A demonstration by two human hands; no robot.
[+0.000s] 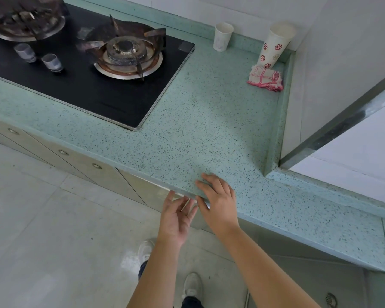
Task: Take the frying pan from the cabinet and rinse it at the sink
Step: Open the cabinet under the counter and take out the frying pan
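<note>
Right hand [218, 203] apparently resting on counter [209, 130] edge.

Tabletop [209, 121]: pale green speckled stone with a raised lip along the back and right side.

Gas hob [80, 90]: black glass, set into the tabletop at left.
- Two burners: right burner [126, 52] with rusted pan supports, left burner [25, 16] cut off by the frame edge.
- Two metal knobs, [25, 52] and [52, 62], side by side near the hob's front edge.

Plain white paper cup [222, 36]: upright, by the back lip.

Tall paper cup [275, 44]: white with red round motifs, in the far right corner.

Cloth [266, 77]: pink-and-white checked, bunched, at the tall cup's base.

Floor [42, 218]: pale glossy tiles.

Wall [342, 52]: white.
</note>
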